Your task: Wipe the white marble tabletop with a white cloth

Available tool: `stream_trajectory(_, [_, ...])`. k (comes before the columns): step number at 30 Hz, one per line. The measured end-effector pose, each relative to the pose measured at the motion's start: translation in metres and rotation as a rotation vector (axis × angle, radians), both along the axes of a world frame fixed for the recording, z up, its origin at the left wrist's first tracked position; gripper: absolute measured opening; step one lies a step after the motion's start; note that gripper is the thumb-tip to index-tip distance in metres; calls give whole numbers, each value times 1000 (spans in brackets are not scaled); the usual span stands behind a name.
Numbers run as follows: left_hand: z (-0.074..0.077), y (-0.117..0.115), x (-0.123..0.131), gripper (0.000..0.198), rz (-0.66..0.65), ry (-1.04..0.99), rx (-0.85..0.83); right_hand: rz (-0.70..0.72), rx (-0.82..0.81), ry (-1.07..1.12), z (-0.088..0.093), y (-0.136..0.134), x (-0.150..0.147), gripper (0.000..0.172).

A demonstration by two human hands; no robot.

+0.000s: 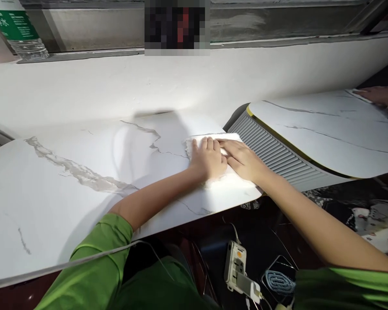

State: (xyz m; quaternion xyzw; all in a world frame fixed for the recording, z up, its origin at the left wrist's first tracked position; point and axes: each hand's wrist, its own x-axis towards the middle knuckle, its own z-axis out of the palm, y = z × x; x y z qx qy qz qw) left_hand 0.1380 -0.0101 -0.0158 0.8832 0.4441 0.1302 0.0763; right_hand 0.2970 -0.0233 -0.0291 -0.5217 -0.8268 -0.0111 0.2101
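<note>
A white cloth lies on the white marble-patterned table near its right end. My left hand rests flat on the cloth with fingers stretched and close together. My right hand lies flat beside it on the cloth, fingers pointing left, touching the left hand. Both arms reach out from green sleeves. Most of the cloth is hidden under the hands.
A second marble-patterned tabletop with a ribbed grey side stands to the right; another person's hand rests at its far corner. A water bottle stands on the ledge at top left. A power strip and phone lie below.
</note>
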Motion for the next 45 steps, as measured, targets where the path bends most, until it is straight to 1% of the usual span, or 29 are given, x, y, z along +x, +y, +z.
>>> stream_trajectory(4, [-4,59,-6,51,38,-26,-1,-1,8,7,1,61,-11,49])
stream_trajectory(7, [0,106,-15,52,81,-2,-62,-7,-13,12,2,113,-24,48])
stream_trajectory(9, [4,132,-22,55,128,24,-101,-10,-29,20,3,144,-33,46])
stream_trajectory(12, [10,157,-31,57,188,54,-135,-14,-26,29,2,176,-44,44])
stream_trajectory(14, [11,163,-35,57,200,64,-142,-4,-8,36,0,185,-48,43])
stream_trajectory(17, [10,159,-40,58,184,72,-141,28,26,31,-4,179,-51,44])
stream_trajectory(19, [9,148,-45,58,163,77,-143,32,38,18,-5,165,-55,47])
stream_trajectory(21, [9,130,-53,59,130,80,-148,13,37,-2,-5,142,-62,50])
stream_trajectory(24, [12,91,-71,59,70,84,-153,-19,27,-42,-4,95,-77,53])
stream_trajectory(27, [14,37,-94,59,29,77,-152,-19,38,-64,-2,36,-96,55])
stream_trajectory(30, [14,-18,-117,60,19,61,-130,24,84,-57,0,-23,-117,51])
stream_trajectory(32, [13,-46,-131,60,12,58,-118,56,116,-43,1,-52,-129,49])
stream_trajectory(34, [12,-62,-140,60,3,57,-118,79,130,-24,2,-68,-138,47])
stream_trajectory(36, [12,-64,-144,60,2,55,-130,85,121,2,2,-69,-142,47])
stream_trajectory(37, [12,-60,-145,61,5,54,-140,82,114,16,3,-64,-142,47])
stream_trajectory(39, [12,-44,-145,61,12,50,-153,75,99,40,2,-45,-143,47])
stream_trajectory(42, [13,-1,-146,60,23,43,-157,73,81,62,0,3,-146,46])
stream_trajectory(45, [13,53,-150,59,63,55,-145,64,57,73,-1,63,-155,45])
